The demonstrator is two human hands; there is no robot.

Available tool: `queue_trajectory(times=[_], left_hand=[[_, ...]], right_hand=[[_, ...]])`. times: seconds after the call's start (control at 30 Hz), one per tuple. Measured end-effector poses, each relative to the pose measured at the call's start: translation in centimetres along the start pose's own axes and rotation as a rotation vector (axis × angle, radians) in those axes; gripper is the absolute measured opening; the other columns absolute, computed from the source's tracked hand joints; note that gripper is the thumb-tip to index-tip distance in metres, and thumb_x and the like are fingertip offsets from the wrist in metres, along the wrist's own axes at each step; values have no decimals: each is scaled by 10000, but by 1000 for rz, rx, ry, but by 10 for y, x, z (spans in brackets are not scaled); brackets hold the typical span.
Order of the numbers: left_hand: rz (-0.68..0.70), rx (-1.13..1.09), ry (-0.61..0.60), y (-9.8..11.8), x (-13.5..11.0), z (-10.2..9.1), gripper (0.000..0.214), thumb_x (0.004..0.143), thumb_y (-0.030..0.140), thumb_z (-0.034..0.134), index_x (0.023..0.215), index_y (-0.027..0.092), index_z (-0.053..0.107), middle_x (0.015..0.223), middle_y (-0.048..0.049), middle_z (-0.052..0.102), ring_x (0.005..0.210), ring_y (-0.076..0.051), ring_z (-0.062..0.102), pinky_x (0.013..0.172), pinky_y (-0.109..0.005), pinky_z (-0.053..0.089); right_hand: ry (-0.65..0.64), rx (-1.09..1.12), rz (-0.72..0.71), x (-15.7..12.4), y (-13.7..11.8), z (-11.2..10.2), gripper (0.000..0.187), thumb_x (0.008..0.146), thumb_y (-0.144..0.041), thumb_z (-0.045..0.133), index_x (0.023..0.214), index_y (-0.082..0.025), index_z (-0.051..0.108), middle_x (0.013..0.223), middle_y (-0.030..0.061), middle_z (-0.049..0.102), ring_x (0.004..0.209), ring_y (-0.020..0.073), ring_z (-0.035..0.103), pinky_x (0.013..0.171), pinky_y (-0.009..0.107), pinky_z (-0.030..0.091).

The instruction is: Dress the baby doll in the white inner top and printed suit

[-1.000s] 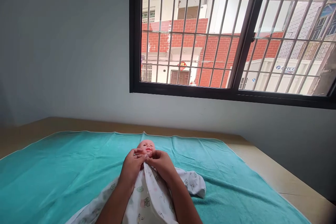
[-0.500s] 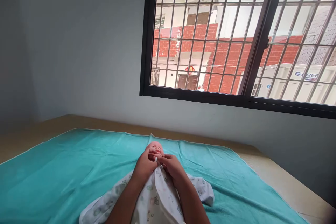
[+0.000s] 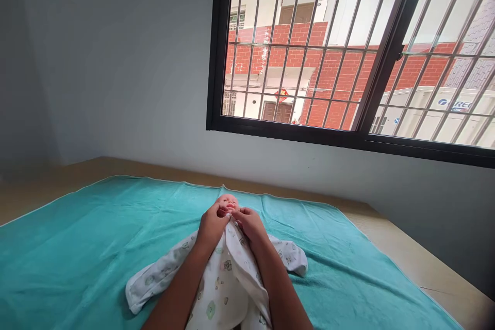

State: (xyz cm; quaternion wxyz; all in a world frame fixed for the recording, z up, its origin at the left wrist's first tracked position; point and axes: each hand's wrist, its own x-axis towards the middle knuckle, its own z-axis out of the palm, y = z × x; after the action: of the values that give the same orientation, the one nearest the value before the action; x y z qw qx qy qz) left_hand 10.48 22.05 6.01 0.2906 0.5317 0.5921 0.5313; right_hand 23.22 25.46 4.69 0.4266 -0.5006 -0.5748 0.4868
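A baby doll (image 3: 229, 200) lies on its back on a turquoise blanket (image 3: 116, 237), its head pointing away from me. It wears a white baby garment (image 3: 228, 278) printed with small animals, the sleeves spread to both sides. My left hand (image 3: 213, 224) pinches the garment's neckline just under the doll's chin. Beside it, my right hand (image 3: 247, 220) grips the neckline's other side with thumb and finger. The front panels overlap below my hands, and the right one hangs loose near my right forearm. My fingers hide the fastening at the collar.
The blanket covers a light wooden surface (image 3: 390, 237) whose edges show at the back and right. Behind it rises a grey wall (image 3: 135, 87) with a dark-framed, barred window (image 3: 286, 131).
The view has tipped down slightly, so everything sits differently in the picture. Both hands stay at the collar, and more of the garment's lower front shows.
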Motion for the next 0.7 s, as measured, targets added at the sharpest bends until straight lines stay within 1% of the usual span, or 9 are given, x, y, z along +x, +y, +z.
queue_trajectory(times=[0.1, 0.2, 0.3, 0.4, 0.47, 0.5, 0.57, 0.63, 0.7], left_hand=[[28, -8, 38, 4, -10, -3, 56, 731, 189, 593, 772, 196, 632, 832, -35, 712, 831, -204, 649, 777, -288, 451], [77, -23, 46, 6, -26, -7, 88, 775, 203, 523, 754, 203, 608, 817, -29, 693, 826, -204, 634, 773, -294, 449], [125, -64, 38, -1, -40, -12, 119, 804, 230, 486, 804, 204, 602, 852, -33, 685, 837, -211, 625, 781, -313, 451], [160, -114, -7, -13, -48, -19, 133, 821, 277, 490, 848, 201, 597, 878, -33, 673, 855, -211, 620, 801, -321, 455], [183, -135, -52, -19, -50, -22, 131, 812, 292, 512, 844, 197, 597, 866, -27, 663, 852, -205, 616, 802, -313, 459], [188, -139, -68, -21, -50, -23, 130, 804, 296, 524, 834, 194, 598, 855, -25, 658, 843, -201, 614, 798, -309, 460], [188, -141, -99, -22, -49, -24, 135, 787, 304, 546, 819, 187, 605, 838, -25, 653, 822, -196, 610, 787, -302, 463], [174, -131, -129, -20, -48, -25, 148, 772, 312, 572, 815, 179, 621, 835, -30, 658, 811, -195, 610, 782, -301, 466], [180, -114, -158, -17, -48, -25, 168, 766, 316, 596, 833, 173, 652, 875, -45, 673, 851, -205, 617, 814, -307, 466]], right_hand=[[58, -92, -80, -10, -7, 1, 286, 770, -424, 574, 624, -183, 525, 594, -29, 513, 594, 118, 430, 572, 238, 320], [33, -333, -175, -33, -21, -1, 339, 797, -455, 567, 595, -184, 530, 608, -10, 554, 619, 132, 459, 580, 250, 297], [-47, -625, -235, -60, -38, -4, 338, 785, -500, 589, 646, -197, 532, 637, 0, 589, 593, 134, 456, 546, 258, 265], [-85, -804, -244, -80, -49, -5, 339, 710, -521, 660, 736, -199, 560, 726, 39, 641, 607, 159, 486, 529, 267, 256], [-58, -923, -260, -83, -52, -3, 287, 700, -448, 663, 789, -187, 584, 772, 76, 662, 633, 186, 522, 535, 278, 250], [-43, -970, -273, -82, -52, -1, 233, 705, -394, 648, 782, -182, 590, 772, 89, 665, 641, 197, 536, 540, 283, 245], [-31, -991, -285, -77, -50, 0, 125, 707, -295, 617, 677, -183, 572, 712, 94, 651, 636, 204, 547, 549, 291, 238], [-46, -893, -276, -68, -46, -1, 205, 693, -254, 625, 541, -191, 502, 614, 75, 606, 608, 191, 532, 552, 292, 241], [-72, -759, -251, -59, -40, -5, 291, 695, -253, 632, 477, -195, 448, 535, 42, 549, 559, 161, 493, 541, 285, 246]])
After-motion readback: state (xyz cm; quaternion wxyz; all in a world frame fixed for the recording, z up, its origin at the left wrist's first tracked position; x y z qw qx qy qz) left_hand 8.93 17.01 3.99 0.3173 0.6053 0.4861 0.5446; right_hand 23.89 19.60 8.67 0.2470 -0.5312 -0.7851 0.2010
